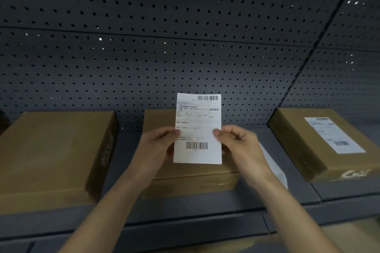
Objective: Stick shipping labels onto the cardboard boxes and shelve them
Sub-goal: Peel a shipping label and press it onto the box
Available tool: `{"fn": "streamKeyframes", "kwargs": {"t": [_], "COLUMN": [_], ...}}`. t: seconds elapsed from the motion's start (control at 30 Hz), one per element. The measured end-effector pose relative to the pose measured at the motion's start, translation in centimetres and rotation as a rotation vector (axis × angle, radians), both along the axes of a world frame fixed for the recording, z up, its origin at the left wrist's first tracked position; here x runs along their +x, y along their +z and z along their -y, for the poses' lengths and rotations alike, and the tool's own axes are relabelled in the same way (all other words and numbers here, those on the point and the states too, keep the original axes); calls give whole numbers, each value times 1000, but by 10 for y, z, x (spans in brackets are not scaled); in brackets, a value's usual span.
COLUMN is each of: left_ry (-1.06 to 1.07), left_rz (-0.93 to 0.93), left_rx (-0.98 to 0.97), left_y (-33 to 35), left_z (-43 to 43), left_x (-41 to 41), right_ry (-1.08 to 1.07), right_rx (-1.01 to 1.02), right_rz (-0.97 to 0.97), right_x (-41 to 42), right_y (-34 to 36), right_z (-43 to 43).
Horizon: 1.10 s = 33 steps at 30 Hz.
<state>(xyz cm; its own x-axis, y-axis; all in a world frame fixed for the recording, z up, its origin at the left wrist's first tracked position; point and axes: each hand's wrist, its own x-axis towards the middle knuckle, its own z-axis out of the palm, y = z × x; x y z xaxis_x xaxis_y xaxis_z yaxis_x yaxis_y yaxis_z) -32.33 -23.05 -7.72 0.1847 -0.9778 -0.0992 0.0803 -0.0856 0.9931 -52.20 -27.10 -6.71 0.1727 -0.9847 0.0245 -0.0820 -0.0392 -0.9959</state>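
Observation:
A white shipping label (197,129) with two barcodes is held upright above the middle cardboard box (191,181). My left hand (158,146) pinches its left edge and my right hand (238,144) pinches its right edge. A white sheet (273,162) shows behind my right wrist, beside the middle box. The left cardboard box (53,156) has a bare top. On the right cardboard box (320,141) a label (334,134) is stuck to the top. All three boxes sit on the dark shelf (185,222).
A dark pegboard wall (164,47) backs the shelf. Gaps of bare shelf separate the boxes. The shelf's front edge runs across the lower part of the view, with a light floor patch (353,236) at the bottom right.

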Motion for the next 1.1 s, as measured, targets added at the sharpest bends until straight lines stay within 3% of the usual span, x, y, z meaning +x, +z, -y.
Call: {"fn": "streamKeyframes", "kwargs": {"t": [0.4,0.63,1.1], "left_ry": [-89,-142,-118], "left_rz": [465,582,635], "left_rx": [-3,-31,-10], "left_y": [-9,-10,-18], "left_z": [18,27,27], "left_x": [20,28,27], "right_ry": [131,200,245], "right_rx": [114,142,126], "right_rz": [-135,-202,-239], "right_x": [1,4,7], "right_y": [-7,-9,-14], "right_z": [39,50,55]}}
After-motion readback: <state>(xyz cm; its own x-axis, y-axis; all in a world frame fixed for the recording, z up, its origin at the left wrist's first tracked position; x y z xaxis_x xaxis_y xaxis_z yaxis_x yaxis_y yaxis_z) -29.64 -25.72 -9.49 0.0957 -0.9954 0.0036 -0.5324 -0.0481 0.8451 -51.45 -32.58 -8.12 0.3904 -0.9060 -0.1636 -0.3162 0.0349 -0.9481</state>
